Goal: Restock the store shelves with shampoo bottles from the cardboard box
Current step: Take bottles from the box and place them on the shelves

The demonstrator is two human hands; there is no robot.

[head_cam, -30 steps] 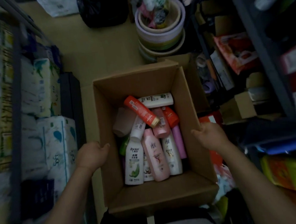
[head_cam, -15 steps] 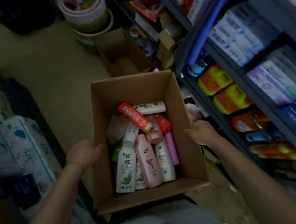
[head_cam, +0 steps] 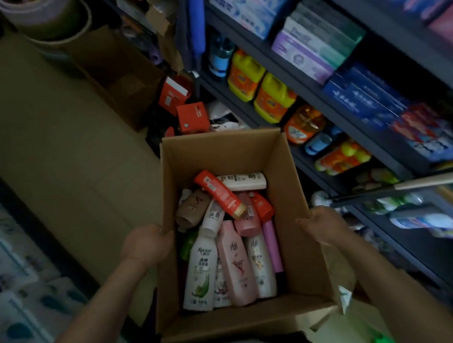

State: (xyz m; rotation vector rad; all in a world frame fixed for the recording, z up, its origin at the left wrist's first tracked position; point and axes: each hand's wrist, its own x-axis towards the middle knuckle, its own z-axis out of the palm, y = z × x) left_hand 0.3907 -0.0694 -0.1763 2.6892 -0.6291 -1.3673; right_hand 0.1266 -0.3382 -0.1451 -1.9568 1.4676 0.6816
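Aisle floor (head_cam: 51,149), a dull beige and smooth, ran between dark metal shelves (head_cam: 308,86) on the right and stacked white tissue packs (head_cam: 16,302) on the left. Those shelves carried glossy yellow-and-orange jugs (head_cam: 246,75) on a lower tier and flat rectangular cartons (head_cam: 315,44) in purple, blue and grey above. Red cartons (head_cam: 192,118) and an open brown carton (head_cam: 117,79) sat on the floor at the far end of the shelving.

The cardboard box (head_cam: 226,154), plain corrugated brown with flaps upright, was held in front of the person. The left hand (head_cam: 145,244) gripped its left wall, fingers curled over the rim; the right hand (head_cam: 323,224) clasped the right wall the same way. Inside, the shampoo bottles (head_cam: 235,264) lay heaped against the near wall: smooth plastic, mostly pink and white, with a green-leaf white bottle (head_cam: 199,276) at the left and an orange tube (head_cam: 219,192) slanting across the top.

Compared with half a second before, the view had turned further right, bringing more of the shelves into sight, while both hands kept their hold and the bottles lay unchanged.
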